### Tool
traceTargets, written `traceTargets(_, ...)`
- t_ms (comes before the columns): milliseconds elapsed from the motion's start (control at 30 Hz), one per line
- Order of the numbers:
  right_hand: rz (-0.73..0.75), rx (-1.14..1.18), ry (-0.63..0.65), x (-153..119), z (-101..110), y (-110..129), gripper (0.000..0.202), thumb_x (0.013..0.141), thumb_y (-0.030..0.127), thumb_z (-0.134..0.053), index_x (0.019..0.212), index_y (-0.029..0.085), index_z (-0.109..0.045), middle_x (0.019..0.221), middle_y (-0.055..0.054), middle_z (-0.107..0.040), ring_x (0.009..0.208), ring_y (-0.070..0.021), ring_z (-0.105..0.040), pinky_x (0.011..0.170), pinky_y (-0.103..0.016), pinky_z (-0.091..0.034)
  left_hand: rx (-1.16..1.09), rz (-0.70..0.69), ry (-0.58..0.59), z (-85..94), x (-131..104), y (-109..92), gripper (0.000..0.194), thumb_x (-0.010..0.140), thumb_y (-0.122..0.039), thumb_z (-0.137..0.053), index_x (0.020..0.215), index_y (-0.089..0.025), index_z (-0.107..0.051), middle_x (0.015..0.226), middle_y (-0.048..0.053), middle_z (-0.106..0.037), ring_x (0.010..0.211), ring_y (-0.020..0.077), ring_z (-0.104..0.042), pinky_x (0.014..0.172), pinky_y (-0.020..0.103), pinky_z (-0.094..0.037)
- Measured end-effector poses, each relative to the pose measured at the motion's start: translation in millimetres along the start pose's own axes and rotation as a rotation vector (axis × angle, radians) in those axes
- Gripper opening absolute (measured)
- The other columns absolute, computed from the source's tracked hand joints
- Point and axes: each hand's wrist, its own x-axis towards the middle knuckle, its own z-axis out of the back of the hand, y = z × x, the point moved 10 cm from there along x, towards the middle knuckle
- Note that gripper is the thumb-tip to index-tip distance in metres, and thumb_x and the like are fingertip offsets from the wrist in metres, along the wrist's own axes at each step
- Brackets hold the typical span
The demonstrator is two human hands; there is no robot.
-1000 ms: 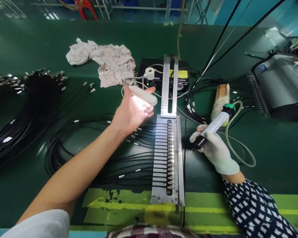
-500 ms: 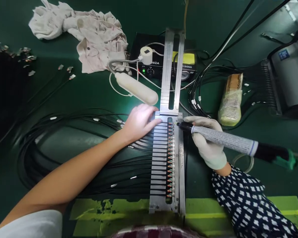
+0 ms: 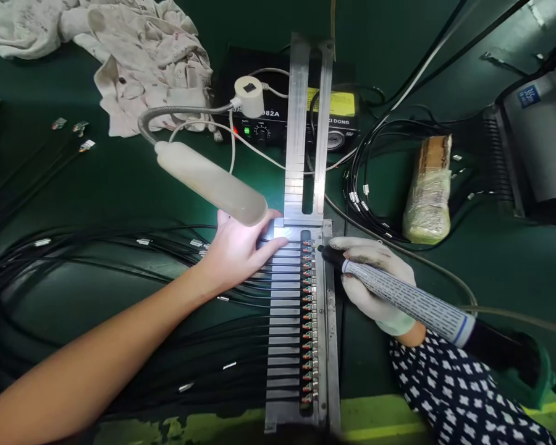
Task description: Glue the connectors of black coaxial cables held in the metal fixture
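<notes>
The long slotted metal fixture (image 3: 285, 321), loaded with a column of black cables whose small red-tipped connectors sat in a row, lay lengthwise on the green table (image 3: 120, 179) directly before the person. The topmost connector (image 3: 307, 243) was being worked. The bare left hand (image 3: 236, 253) was laid flat on the upper slots, fingers extended and close together, pressing the cables down beneath the white lamp head on its flexible neck (image 3: 210, 183). The gloved right hand (image 3: 373, 278) was closed around a pen-shaped dispensing tool with a white printed barrel (image 3: 408, 300), its dark tip held at the top of the connector row; actual contact could not be judged. The step in hand appeared to be the treating of the first connector. The next move was judged to call for a small, steady shift of the tip down to the second connector, with the cables kept pinned.
</notes>
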Motion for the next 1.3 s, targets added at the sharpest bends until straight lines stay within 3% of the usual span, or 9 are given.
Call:
traceTargets(267,-0.031,0.010,-0.015,0.0,0.8,-1.0,0.015,0.085,0.017,-0.070,0.097,0.022,-0.064,0.108,-0.008,-0.075,0.098,-0.0255,-0.074,0.086,-0.040,-0.063,0.013,-0.009,0.000,-2.2,-1.4,2.1,0.037,0.099,-0.051,-0.050,0.119,-0.021,-0.059,0.095,0.004,-0.062,0.097,0.0257,-0.057,0.097,0.044,-0.033)
traceTargets(633,-0.032,0.020,-0.016,-0.2,1.6,-3.9,0.016,0.085,0.017,-0.070,0.097,0.024,-0.063,0.107,-0.007,-0.075,0.097,-0.0259,-0.074,0.084,-0.041,-0.063,0.012,0.005,-0.009,0.5,-1.4,1.7,0.037,0.098,-0.052,-0.050,0.118,-0.022,-0.059,0.093,0.004,-0.062,0.092,0.0253,-0.056,0.087,0.038,-0.037)
traceTargets(1300,-0.045,0.079,-0.056,-2.8,4.0,-9.5,0.017,0.083,0.020,-0.074,0.096,0.024,-0.064,0.105,-0.007,-0.076,0.093,-0.0271,-0.074,0.081,-0.041,-0.063,0.008,-0.031,-0.034,2.4,-1.0,-0.5,0.036,0.098,-0.050,-0.054,0.116,-0.020,-0.061,0.090,0.002,-0.060,0.087,0.0220,-0.055,0.084,0.035,-0.037)
